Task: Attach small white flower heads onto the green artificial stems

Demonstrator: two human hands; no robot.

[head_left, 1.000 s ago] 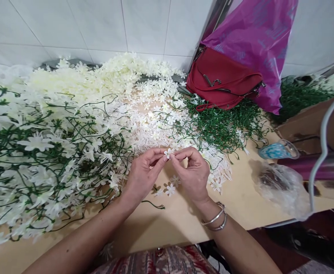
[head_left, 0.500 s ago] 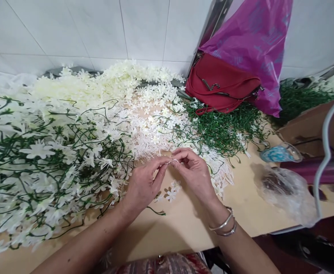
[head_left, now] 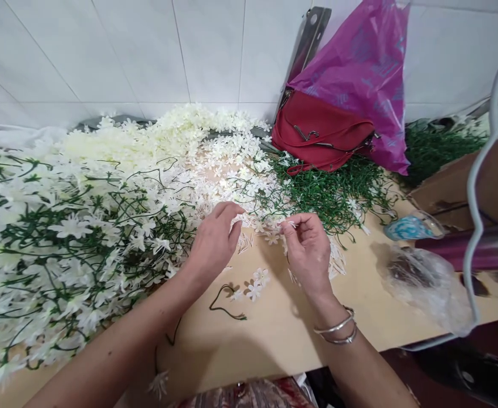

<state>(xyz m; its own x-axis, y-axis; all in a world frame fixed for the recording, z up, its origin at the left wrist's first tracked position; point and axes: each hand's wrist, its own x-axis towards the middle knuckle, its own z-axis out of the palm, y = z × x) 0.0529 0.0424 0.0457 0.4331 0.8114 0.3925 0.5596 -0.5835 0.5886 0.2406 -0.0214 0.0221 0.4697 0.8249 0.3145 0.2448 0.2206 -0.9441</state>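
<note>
My right hand [head_left: 307, 252] is closed in a pinch on a small white artificial flower piece [head_left: 290, 222]; its exact shape is partly hidden by the fingers. My left hand [head_left: 215, 238] reaches over the loose white stamens [head_left: 244, 242], thumb apart from the bent fingers, and I see nothing between them. Beyond both hands spreads a pile of small white flower heads [head_left: 227, 161]. On the table between my forearms lie a few loose white blossoms [head_left: 254, 291] and a bare green stem [head_left: 223, 310].
Finished-looking white flowers on green stems [head_left: 83, 243] heap up on the left. Green stems [head_left: 329, 190] lie under a red handbag [head_left: 323, 127] and a purple plastic bag [head_left: 363, 68]. To the right are a clear plastic bag [head_left: 423, 283], a cardboard box [head_left: 474, 181] and a grey cable [head_left: 472, 204].
My hands were together at a small white piece and have now parted. The left moved forward over the stamens; the right moved a little right, still pinching a white piece.
</note>
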